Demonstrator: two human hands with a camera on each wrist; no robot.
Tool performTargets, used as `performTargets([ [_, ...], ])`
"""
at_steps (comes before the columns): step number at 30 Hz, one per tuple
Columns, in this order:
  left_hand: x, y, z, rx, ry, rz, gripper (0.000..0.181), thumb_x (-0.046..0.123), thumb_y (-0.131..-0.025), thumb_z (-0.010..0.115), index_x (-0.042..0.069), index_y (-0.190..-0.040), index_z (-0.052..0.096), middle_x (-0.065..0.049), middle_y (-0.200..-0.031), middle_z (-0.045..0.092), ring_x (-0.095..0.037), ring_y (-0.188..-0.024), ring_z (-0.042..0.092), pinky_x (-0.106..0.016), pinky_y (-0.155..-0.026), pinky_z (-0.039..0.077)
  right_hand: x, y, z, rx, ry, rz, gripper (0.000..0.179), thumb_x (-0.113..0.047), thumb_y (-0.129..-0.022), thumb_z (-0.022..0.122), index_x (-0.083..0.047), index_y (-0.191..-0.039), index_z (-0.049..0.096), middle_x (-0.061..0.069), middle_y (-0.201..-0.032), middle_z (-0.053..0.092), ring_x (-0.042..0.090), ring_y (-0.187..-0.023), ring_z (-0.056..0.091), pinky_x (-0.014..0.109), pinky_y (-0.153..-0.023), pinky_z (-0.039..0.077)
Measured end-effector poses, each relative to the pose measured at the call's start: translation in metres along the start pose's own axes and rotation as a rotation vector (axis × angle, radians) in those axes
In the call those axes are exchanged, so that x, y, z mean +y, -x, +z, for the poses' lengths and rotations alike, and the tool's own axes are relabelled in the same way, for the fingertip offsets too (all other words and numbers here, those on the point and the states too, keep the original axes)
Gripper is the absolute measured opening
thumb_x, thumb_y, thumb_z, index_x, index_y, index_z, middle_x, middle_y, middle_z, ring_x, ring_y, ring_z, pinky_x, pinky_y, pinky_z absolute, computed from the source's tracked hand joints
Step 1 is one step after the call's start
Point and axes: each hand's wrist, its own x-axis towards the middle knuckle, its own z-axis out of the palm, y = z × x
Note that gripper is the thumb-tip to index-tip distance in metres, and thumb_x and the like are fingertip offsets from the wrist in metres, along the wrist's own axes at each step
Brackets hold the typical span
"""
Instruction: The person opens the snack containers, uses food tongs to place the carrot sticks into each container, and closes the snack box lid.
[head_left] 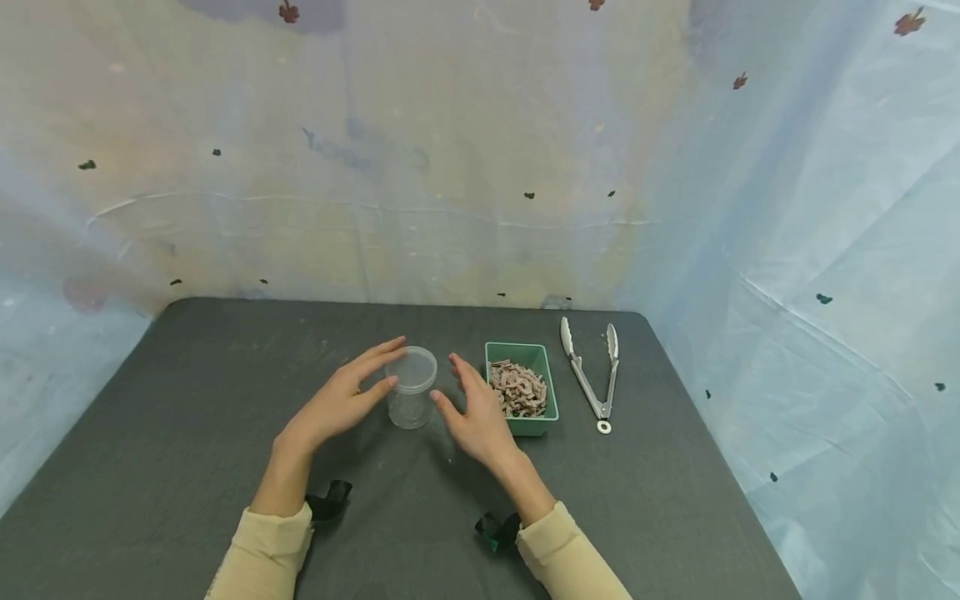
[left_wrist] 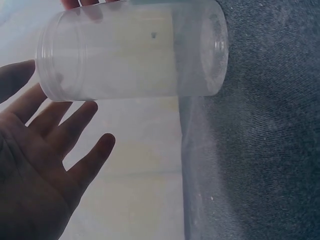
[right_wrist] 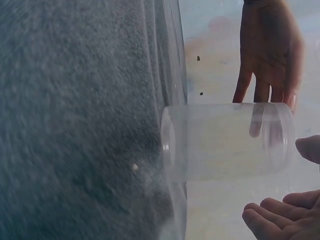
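Observation:
A clear plastic jar with a lid on it stands upright on the dark table. My left hand is at its left side, fingers extended close around the lid; whether they touch it I cannot tell. To the right of the jar, my right hand has its fingers spread and apart from it. In the left wrist view the transparent jar looks bare inside, and the left fingers lie loosely by its lid end. The right wrist view shows the jar between both hands, nothing gripped by the right.
A green tray holding a heap of brownish-grey pieces sits just right of the right hand. Metal tongs lie spread beyond it. Patterned plastic sheeting hangs behind the dark table.

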Motion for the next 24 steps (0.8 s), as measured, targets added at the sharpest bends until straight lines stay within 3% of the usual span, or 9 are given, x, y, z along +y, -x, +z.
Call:
performTargets([
  [11,-0.006,0.003,0.004,-0.005,0.063,0.006,0.050,0.025,-0.111,0.054,0.016,-0.159,0.045,-0.009,-0.170,0.029,-0.040,-0.155,0.026,-0.070,-0.115,0.031,0.004,0.002,0.012,-0.052,-0.011,0.035,0.068,-0.037,-0.107,0.060,-0.009,-0.163,0.033,0.013,-0.160,0.045,0.032,-0.139,0.053,0.048,-0.108,0.051],
  [24,-0.008,0.004,0.001,-0.023,0.112,0.026,0.051,0.022,-0.111,0.054,0.014,-0.160,0.043,-0.010,-0.170,0.028,-0.041,-0.156,0.023,-0.071,-0.116,0.030,0.013,-0.002,0.021,-0.121,-0.072,0.020,0.072,-0.033,-0.108,0.060,-0.002,-0.164,0.027,0.013,-0.162,0.042,0.028,-0.142,0.051,0.043,-0.112,0.047],
])
